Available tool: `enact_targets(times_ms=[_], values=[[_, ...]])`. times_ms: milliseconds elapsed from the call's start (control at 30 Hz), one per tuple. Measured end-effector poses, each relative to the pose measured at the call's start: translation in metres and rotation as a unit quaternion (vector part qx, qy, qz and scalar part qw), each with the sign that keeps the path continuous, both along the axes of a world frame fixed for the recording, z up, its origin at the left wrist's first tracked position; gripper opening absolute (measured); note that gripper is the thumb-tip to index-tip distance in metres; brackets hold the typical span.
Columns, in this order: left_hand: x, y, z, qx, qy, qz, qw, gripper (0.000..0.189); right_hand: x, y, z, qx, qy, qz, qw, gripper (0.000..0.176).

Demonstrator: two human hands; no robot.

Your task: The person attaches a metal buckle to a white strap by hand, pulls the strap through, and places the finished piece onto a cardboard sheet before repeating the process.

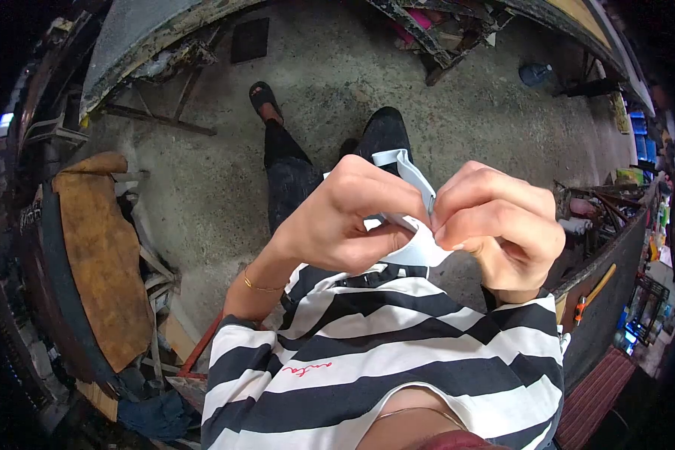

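Both my hands are in front of my chest in the head view, gripping a white strap-like piece (422, 251). My left hand (360, 206) has its fingers curled round it, with the thumb pressed in under the fold. Beside it, my right hand (499, 221) pinches the piece between thumb and fingers, and the two hands almost meet. One narrow pale band (412, 171) loops up beyond the hands, over my leg. A wider white part bends between the thumbs. The fingers hide much of the piece, and its exact kind cannot be made out.
Concrete floor (202, 187) lies ahead around my feet. To the left is a seat with a worn brown cover (101, 262). Worktables edge the top, one with a grey top (135, 45). An orange-handled tool (580, 309) is at the right, and a water jug (535, 73) stands farther off.
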State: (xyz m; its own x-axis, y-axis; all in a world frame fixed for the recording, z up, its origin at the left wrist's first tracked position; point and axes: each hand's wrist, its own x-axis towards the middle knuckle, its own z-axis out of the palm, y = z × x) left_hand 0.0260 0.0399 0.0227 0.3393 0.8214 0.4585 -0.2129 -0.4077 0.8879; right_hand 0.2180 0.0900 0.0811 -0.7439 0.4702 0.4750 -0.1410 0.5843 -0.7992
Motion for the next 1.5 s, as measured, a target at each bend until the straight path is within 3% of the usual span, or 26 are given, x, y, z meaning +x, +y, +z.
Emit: enact_targets(times_ms=[67,233,300,433,667,800,900,1000,1233,1300,1500], values=[[-0.001,0.000,0.005,0.030,0.044,0.019,0.998,0.016,-0.003,-0.004,0.001,0.015,0.006,-0.031,0.999,0.009],[0.006,-0.006,-0.008,0.046,0.005,0.065,0.997,0.016,-0.006,-0.009,-0.003,0.021,-0.008,-0.054,0.998,0.008],[0.006,-0.007,-0.008,0.052,-0.012,0.087,0.995,0.015,-0.008,-0.009,-0.003,-0.046,0.009,-0.046,0.998,0.009],[-0.001,-0.009,-0.006,0.046,0.011,0.057,0.997,0.014,-0.008,-0.007,-0.002,-0.088,0.009,-0.028,0.996,0.009],[0.002,-0.012,-0.010,0.040,-0.014,0.034,0.999,0.011,-0.002,-0.003,0.002,-0.008,-0.028,0.019,0.999,0.006],[0.006,-0.011,-0.008,0.048,-0.030,-0.004,0.998,0.010,0.005,-0.001,-0.001,-0.032,-0.015,0.071,0.997,0.007],[0.002,-0.009,-0.007,0.038,-0.039,-0.016,0.998,0.011,0.009,-0.002,-0.004,-0.118,-0.005,0.103,0.988,0.006],[-0.005,-0.011,-0.008,0.032,0.003,-0.008,0.999,0.011,0.007,-0.008,-0.012,-0.161,0.030,0.061,0.985,0.006],[-0.006,-0.012,-0.005,0.047,0.019,0.009,0.999,0.012,0.002,-0.010,-0.008,-0.121,-0.006,0.064,0.991,0.004],[-0.006,-0.014,-0.003,0.051,0.036,0.017,0.998,0.012,0.000,-0.014,-0.007,-0.081,-0.031,0.021,0.996,0.008],[-0.004,-0.021,-0.004,0.071,0.100,0.066,0.990,0.017,-0.006,-0.021,-0.015,-0.111,0.003,-0.009,0.994,0.008]])
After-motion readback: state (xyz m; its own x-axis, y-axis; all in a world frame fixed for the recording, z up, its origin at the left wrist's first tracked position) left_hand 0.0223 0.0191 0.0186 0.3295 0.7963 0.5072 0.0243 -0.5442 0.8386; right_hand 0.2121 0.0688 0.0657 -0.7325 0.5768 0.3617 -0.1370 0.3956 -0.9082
